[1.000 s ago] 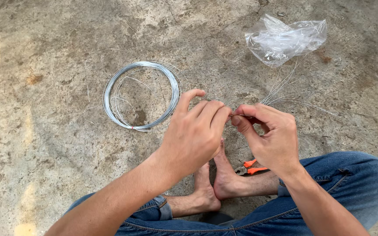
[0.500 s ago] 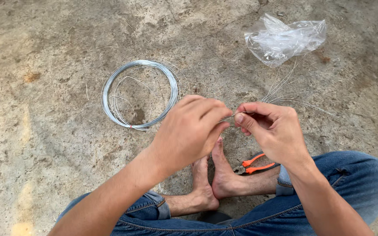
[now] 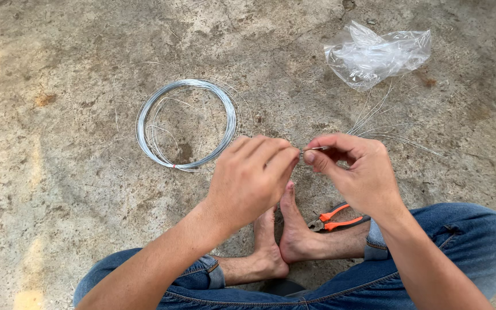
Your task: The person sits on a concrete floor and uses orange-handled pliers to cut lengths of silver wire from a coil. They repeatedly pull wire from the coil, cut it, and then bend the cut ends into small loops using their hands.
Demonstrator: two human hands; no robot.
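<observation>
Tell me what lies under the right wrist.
Under the right hand and its wrist lie orange-handled pliers on the concrete floor, beside the bare feet. The handles show; the pliers' far end is covered by the forearm and trouser leg.

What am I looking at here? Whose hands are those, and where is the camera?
The camera sits on a person's head and looks down, so you see what they see. The person sits cross-legged on a rough concrete floor, barefoot, in blue jeans. Their left hand and right hand meet in the middle, and their fingertips pinch a short, thin piece of silver wire between them. On the floor to the left lies a round coil of shiny silver wire. At the top right is a crumpled clear plastic bag, with a few loose straight wires below it. Pliers with orange handles lie beside the feet.
</observation>
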